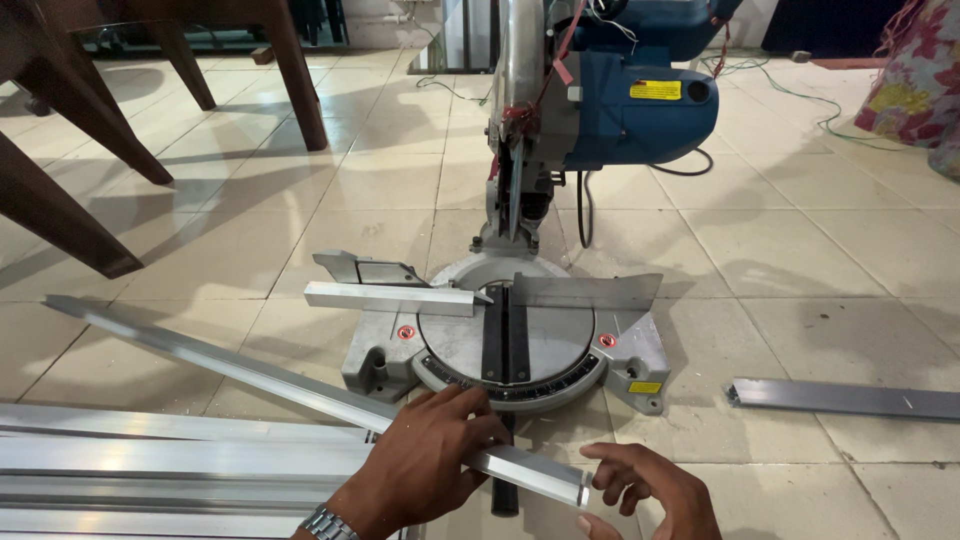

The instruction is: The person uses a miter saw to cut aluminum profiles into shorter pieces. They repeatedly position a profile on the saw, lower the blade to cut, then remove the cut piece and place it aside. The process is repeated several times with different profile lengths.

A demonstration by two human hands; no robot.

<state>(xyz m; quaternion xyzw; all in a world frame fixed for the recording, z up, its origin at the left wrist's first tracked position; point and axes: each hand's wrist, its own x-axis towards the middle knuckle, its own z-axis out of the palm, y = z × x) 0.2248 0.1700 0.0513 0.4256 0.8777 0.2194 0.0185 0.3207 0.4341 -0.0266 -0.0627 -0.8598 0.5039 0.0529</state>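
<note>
- Nearest the camera, at six o'clock in the view, the left hand (pixel 425 470) is clamped over a long aluminium bar (pixel 300 385), fingers wrapped across its top close to the near end; a metal wristwatch (pixel 325 524) sits on that wrist.
- Just to the right, at about five o'clock, the right hand (pixel 650 490) is half open, fingers curled and spread, beside the bar's cut end; whether a fingertip touches that end cannot be told.
- From the hands the aluminium bar runs diagonally up toward nine o'clock, its far end lying over the tiled floor (pixel 800 250) near the left edge.
- Beneath the left forearm, at seven to eight o'clock, a stack of aluminium profiles (pixel 150 470) lies flat, running leftward out of view.
- Straight ahead of the hands, at twelve o'clock, stands a mitre saw (pixel 600 110) with a blue motor housing, its blade raised above the round turntable (pixel 505 345).
- On the saw's base, a short aluminium offcut (pixel 390 298) rests against the left fence, well apart from both hands.
- At three o'clock another aluminium piece (pixel 845 398) lies on the floor, clear of the saw base.
- At ten o'clock dark wooden furniture legs (pixel 80 120) stand on the tiles.
- At two o'clock, patterned fabric (pixel 915 80) shows at the frame's edge.
</note>
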